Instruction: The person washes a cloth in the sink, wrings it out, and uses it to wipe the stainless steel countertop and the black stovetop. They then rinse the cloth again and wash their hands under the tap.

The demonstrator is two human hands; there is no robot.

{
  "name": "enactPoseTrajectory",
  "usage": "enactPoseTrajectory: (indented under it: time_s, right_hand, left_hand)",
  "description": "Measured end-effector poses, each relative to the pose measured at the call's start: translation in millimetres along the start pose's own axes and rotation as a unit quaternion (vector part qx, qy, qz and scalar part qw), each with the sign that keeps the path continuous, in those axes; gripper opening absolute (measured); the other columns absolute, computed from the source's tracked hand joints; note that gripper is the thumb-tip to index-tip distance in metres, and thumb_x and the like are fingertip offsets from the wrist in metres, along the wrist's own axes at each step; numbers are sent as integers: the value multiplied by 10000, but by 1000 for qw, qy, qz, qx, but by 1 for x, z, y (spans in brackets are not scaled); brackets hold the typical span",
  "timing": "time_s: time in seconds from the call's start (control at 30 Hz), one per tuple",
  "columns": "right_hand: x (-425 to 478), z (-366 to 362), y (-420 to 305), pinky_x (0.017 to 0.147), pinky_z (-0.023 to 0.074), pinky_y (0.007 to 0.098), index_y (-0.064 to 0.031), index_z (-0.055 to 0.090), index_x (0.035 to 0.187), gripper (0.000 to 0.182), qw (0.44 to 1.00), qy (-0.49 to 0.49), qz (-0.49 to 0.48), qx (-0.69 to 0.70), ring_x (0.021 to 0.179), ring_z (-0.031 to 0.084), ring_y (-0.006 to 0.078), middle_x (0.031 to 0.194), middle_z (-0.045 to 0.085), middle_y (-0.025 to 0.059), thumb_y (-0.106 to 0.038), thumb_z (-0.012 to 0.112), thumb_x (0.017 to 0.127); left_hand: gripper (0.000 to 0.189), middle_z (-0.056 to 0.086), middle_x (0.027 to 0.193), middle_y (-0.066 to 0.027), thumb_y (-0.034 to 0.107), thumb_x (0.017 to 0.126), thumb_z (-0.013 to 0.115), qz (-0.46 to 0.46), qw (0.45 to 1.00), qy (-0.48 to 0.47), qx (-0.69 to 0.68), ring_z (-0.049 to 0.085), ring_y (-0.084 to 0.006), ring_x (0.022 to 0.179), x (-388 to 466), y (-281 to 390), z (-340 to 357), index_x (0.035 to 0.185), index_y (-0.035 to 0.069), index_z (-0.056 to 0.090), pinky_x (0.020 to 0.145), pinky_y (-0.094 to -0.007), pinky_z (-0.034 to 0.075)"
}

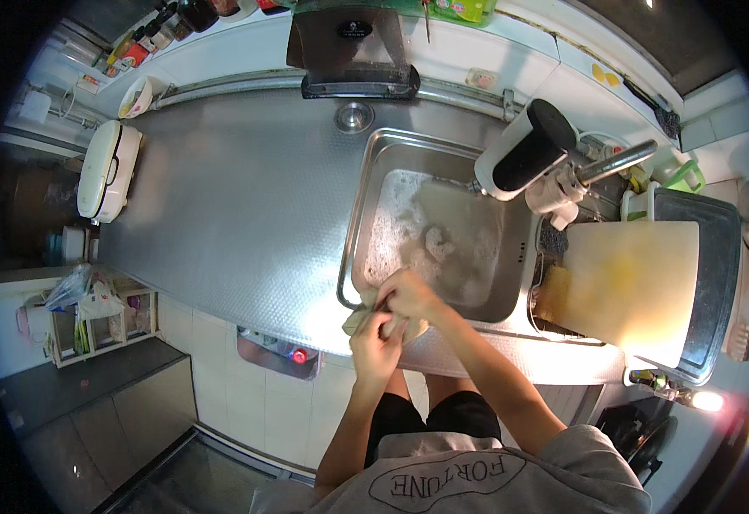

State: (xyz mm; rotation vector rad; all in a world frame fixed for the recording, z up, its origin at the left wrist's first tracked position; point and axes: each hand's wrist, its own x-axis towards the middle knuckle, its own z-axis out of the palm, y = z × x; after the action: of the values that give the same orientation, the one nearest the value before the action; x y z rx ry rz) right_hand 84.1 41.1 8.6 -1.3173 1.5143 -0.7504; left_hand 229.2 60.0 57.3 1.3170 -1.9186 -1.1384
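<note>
At the front left corner of the steel sink (356, 257), my left hand (373, 340) grips a bunched, pale greenish cloth (418, 327). My right hand (408, 297) is just above and beside it, fingers curled onto the same cloth over the sink's rim. Folds of the cloth show on both sides of my hands, while its middle is hidden under my fingers. Cloudy, soapy water (451, 205) with white foam (390, 225) lies in the basin. A pale crumpled lump (438, 243), unclear in kind, sits in the water.
A white and black faucet-mounted device (525, 151) overhangs the sink's right side. Right of it, a cutting board (631, 289) leans over a rack. A metal drain strainer (354, 117) lies on the steel counter (233, 193), with a cream appliance (109, 170) at its left end.
</note>
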Motion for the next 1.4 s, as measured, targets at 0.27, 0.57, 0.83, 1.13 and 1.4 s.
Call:
enactPoseTrajectory:
  time_s: [0.27,0.57,0.83,1.13,1.4]
  right_hand:
    - [-79,-51,7,611,459,213,11,702,919,349,876,444,39,185,653,569,86,820,688,82,129,484,673]
    - [-134,-162,46,1075,265,489,1,519,1223,528,740,594,57,-311,1316,312,390,1341,456,173,59,490,700]
    - [-151,-282,117,1116,173,504,27,374,1358,608,645,398,227,-612,1396,193,315,1480,294,126,-157,542,804]
    - [-106,-137,56,1110,219,400,-26,269,1427,839,946,297,36,122,1376,209,350,1447,299,217,-95,703,713]
    - [-80,-132,65,989,366,318,-15,393,1326,708,920,380,35,92,1193,468,198,1259,514,150,66,664,677]
  left_hand:
    - [183,624,805,-134,22,720,693,135,988,-70,-3,611,-295,721,23,56,48,876,32,599,610,-336,474]
    - [203,571,819,9,136,855,683,-72,918,-190,-340,513,-40,723,61,56,81,962,27,548,620,-196,424]
    - [236,582,939,0,156,848,691,-177,850,-179,-463,534,-77,873,88,54,119,1008,50,554,799,-227,412]
    - [222,595,1015,-37,103,861,658,-215,782,-154,-565,571,-120,938,107,59,144,1041,52,540,841,-259,457]
    - [278,595,1090,-48,155,881,643,-246,715,-163,-634,579,-114,1011,113,88,157,1108,54,521,865,-270,487]
